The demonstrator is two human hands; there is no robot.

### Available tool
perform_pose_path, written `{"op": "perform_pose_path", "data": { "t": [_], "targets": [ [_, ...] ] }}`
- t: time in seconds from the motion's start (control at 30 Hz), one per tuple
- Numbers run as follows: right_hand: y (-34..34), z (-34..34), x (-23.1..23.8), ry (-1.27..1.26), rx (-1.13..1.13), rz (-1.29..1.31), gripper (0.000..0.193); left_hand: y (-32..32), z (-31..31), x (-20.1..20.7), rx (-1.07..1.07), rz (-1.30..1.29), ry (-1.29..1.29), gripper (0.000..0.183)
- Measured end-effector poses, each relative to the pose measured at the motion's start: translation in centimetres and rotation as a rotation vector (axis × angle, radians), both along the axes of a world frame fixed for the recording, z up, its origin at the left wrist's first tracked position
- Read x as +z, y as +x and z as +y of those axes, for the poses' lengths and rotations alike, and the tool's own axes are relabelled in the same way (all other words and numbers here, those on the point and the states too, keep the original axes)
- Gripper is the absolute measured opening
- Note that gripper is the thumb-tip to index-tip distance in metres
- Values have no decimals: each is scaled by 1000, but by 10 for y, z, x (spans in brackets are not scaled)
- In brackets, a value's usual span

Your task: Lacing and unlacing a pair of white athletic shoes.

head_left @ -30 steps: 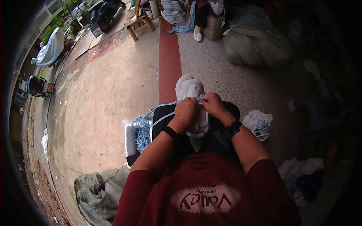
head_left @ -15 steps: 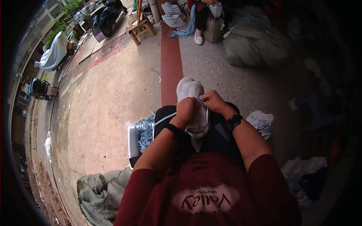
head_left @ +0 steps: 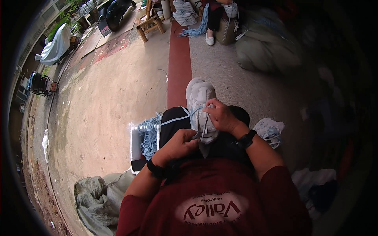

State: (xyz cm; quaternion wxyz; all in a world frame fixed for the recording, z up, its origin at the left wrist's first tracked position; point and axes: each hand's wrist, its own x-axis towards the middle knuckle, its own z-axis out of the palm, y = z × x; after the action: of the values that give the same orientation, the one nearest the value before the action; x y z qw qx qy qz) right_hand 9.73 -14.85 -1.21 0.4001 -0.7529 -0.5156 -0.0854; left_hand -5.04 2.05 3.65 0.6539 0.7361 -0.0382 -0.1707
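The floor spread widest, with a red stripe running away from the person. A big sack slumped at the upper right, and a grey-green sack lay at the lower left. A bamboo chair stood left of the stripe. Just beside the left knee was a white box heaped with blue laces. The pale shoe sat lengthwise between the knees. The left hand was low at its near end, fingers curled narrow; whether they gripped anything I could not tell. The right hand, above the shoe, pinched a thin strand. One blue lace crossed the left knee from the box to the shoe
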Motion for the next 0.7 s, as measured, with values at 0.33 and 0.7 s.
{"op": "perform_pose_path", "data": {
  "t": [0.33, 0.7],
  "targets": [
    [-63, -6, 33, -117, 298, 625, 24, 18, 9, -44, 429, 7, -274, 26],
    [-41, 25, 8, 22, 111, 915, 20, 20, 2, -24, 340, -117, 155, 13]
  ]
}}
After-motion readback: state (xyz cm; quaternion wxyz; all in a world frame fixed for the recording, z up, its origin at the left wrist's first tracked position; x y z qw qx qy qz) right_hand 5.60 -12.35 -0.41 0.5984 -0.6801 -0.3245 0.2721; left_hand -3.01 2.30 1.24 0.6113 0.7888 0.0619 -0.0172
